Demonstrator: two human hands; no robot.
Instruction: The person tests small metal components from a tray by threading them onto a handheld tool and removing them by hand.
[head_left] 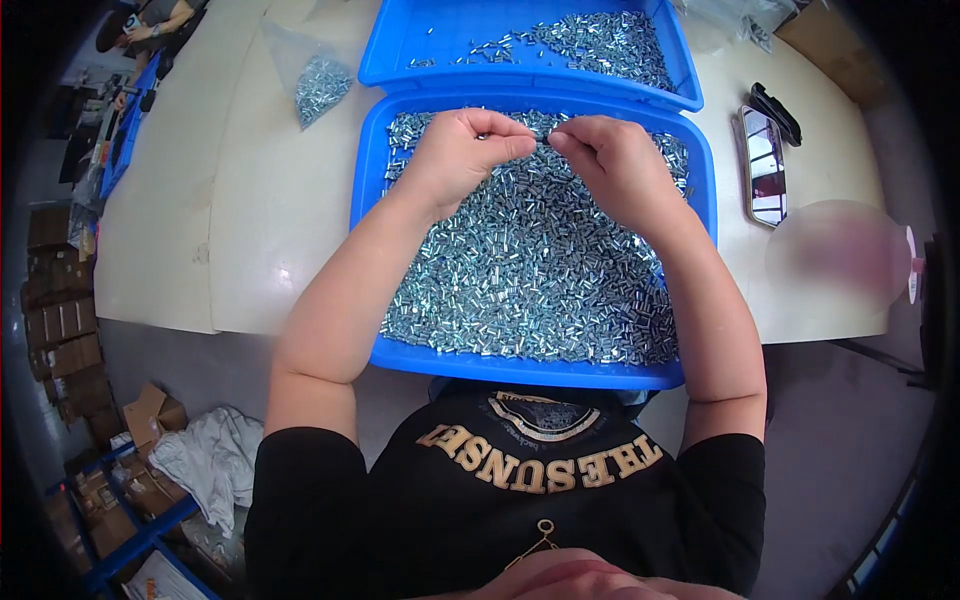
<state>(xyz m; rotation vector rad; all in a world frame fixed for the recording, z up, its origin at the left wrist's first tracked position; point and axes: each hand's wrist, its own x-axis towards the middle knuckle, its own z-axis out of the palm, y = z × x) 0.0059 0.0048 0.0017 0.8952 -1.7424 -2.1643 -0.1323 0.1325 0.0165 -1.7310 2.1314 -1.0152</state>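
A blue tray [530,376] full of small shiny metal pieces [530,270] lies in front of me. Over its far part, my left hand [465,155] and my right hand [610,160] face each other, fingertips a small gap apart. Each hand has thumb and index finger pinched together. Something small and dark shows between the two pinches, too small to name. Behind this tray stands a second blue tray [530,82], with a heap of similar metal pieces [610,42] toward its right side.
On the table [270,200], a clear bag of metal pieces [322,90] lies at the back left. A phone [763,165] and a dark case [776,114] lie at the right, near a blurred round object [835,255]. Another person [150,30] is at the far left.
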